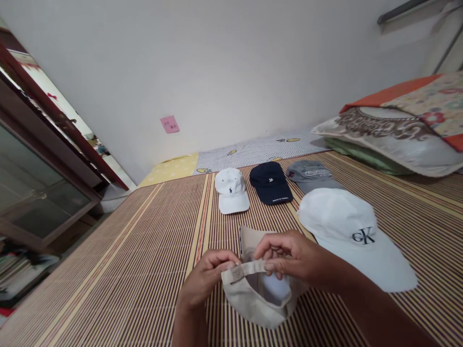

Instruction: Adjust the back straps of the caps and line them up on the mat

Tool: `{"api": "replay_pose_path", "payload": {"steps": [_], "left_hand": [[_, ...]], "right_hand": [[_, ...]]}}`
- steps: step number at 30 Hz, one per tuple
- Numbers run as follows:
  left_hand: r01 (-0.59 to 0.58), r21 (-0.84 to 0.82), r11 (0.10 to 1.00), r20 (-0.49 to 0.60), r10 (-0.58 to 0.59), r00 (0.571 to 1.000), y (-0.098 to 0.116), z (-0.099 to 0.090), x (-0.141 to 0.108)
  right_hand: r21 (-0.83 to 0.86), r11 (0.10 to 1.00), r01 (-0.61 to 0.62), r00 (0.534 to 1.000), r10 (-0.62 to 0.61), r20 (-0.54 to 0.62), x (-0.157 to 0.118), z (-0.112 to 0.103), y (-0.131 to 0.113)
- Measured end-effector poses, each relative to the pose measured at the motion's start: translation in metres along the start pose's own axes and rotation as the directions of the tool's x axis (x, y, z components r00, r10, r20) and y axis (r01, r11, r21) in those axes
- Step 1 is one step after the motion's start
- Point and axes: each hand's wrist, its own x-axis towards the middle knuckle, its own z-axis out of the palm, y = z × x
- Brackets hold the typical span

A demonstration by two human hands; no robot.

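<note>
A beige baseball cap [253, 306] is held up close in front of me, its back strap toward me and its brim pointing away. My left hand [210, 274] pinches the strap's left end by the buckle. On the strap's other side, my right hand [285, 255] grips the band between thumb and fingers. Through the opening under the strap, the cap's inside shows. The white CK cap [336, 217] lies just right of my right hand, its brim pointing to the lower right.
Behind the beige cap lie a small white cap [231, 190], a navy cap [270, 182] and a grey cap [313, 174]. They rest on a striped bamboo mat [144, 250]. Pillows [394, 135] are piled at the right by the wall, where a pink note [170, 124] is stuck.
</note>
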Motion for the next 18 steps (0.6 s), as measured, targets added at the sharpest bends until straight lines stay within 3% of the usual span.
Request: {"api": "replay_pose_path", "payload": {"steps": [13, 18], "left_hand": [[0.045, -0.056, 0.997, 0.024, -0.043, 0.999, 0.006, 0.011, 0.003], [0.036, -0.002, 0.999, 0.029, -0.035, 0.999, 0.004, 0.011, 0.005]], "right_hand": [[-0.028, 0.998, 0.053, 0.999, -0.053, 0.003, 0.001, 0.012, -0.003], [0.019, 0.999, 0.046, 0.999, -0.046, 0.013, 0.003, 0.014, -0.001]]}}
